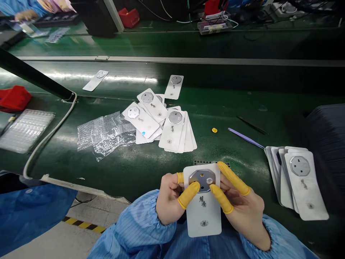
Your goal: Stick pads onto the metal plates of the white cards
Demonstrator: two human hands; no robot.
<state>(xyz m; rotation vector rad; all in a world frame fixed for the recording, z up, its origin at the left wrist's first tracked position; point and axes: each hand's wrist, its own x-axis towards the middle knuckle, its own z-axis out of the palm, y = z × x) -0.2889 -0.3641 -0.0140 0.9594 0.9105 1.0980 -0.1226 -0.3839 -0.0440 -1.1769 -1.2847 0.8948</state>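
Note:
Both my hands hold a white rectangular panel [204, 212] upright in front of me. Near its top is a silver octagonal plate [202, 176] with small holes; dark characters and a round mark are printed below. My left hand [174, 196] grips the left edge, its yellow-covered thumb on the plate. My right hand [241, 199] grips the right side, its yellow-covered thumb at the plate's lower right and a yellow-covered finger at the top corner. Behind the panel's top edge, a strip with dark round bits [198, 162] partly shows.
Similar white panels [172, 135] lie in an overlapping pile at centre, with clear bubble wrap [107, 133] beside them. A stack of panels [307, 194] lies at right, near purple tweezers [245, 137], dark tweezers [252, 125] and a small yellow piece [214, 130]. A black post [37, 75] slants across the left.

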